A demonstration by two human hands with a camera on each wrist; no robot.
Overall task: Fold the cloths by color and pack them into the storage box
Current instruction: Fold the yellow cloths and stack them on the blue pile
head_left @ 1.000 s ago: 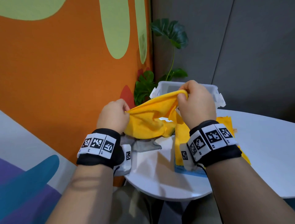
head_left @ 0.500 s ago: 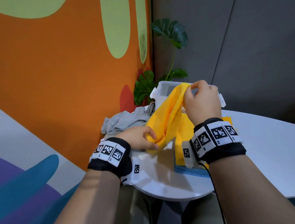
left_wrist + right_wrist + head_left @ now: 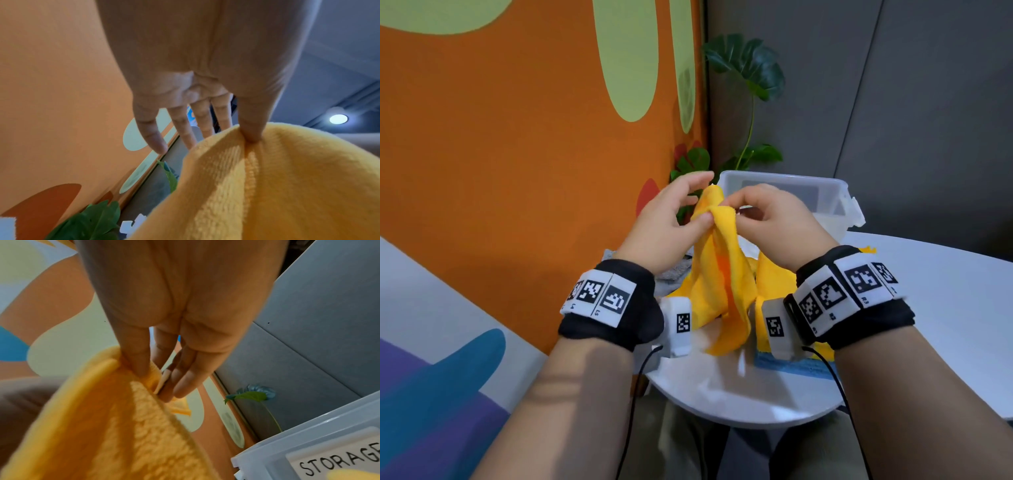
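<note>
- The left hand (image 3: 664, 226) is pinching the top of a yellow cloth (image 3: 726, 291) with its thumb, the other fingers (image 3: 152, 133) spreading apart and straight, off the fabric.
- The right hand (image 3: 774, 222) is pinching the same top edge just beside it, thumb and fingertips clamping the hem.
- The yellow cloth is hanging in the air from both pinches, its long axis running up and down, the loose end reaching toward the near edge of the white table (image 3: 945, 308).
- More yellow fabric (image 3: 774, 274) is lying on the table behind it, over a blue cloth (image 3: 791, 368) near the near edge.
- A grey cloth (image 3: 674, 270) is peeking out by the left wrist.
- The clear storage box (image 3: 825, 195) is sitting open at the table's far edge, behind the hands.
</note>
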